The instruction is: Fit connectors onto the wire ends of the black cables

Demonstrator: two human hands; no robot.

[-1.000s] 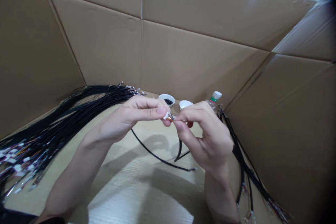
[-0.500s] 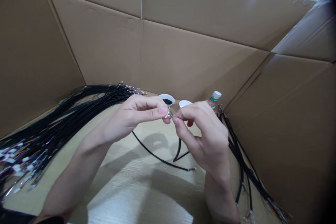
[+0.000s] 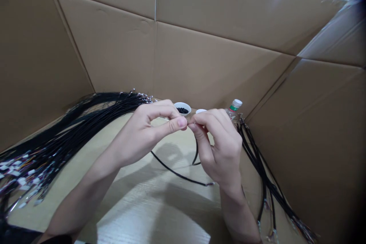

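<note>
My left hand [image 3: 153, 129] is closed in a pinch, thumb against forefinger. The small white connector seen there a moment ago is now covered by the fingertips. Facing it, my right hand [image 3: 221, 146] pinches a thin wire [image 3: 188, 123], of which only a tiny bit shows between the two hands. The fingertips of both hands nearly meet above the table. A black cable [image 3: 177, 171] curves below them, its stripped end with fine wires lying on the tabletop [image 3: 137, 213]. Another black cable loop [image 3: 196, 156] hangs beside my right hand, partly hidden by it.
A thick bundle of black cables [image 3: 82, 129] with white connectors [image 3: 21, 181] lies at left. Behind my hands stand a white bowl [image 3: 183, 108] of small black pieces, a second white bowl [image 3: 201, 111] and a bottle [image 3: 235, 107]. More black cables [image 3: 264, 179] lie right. Cardboard walls [image 3: 223, 68] enclose the table.
My hands have drawn closer together at the fingertips, and the right hand has shifted slightly left. The white connector and coloured wires have gone out of sight behind the fingers.
</note>
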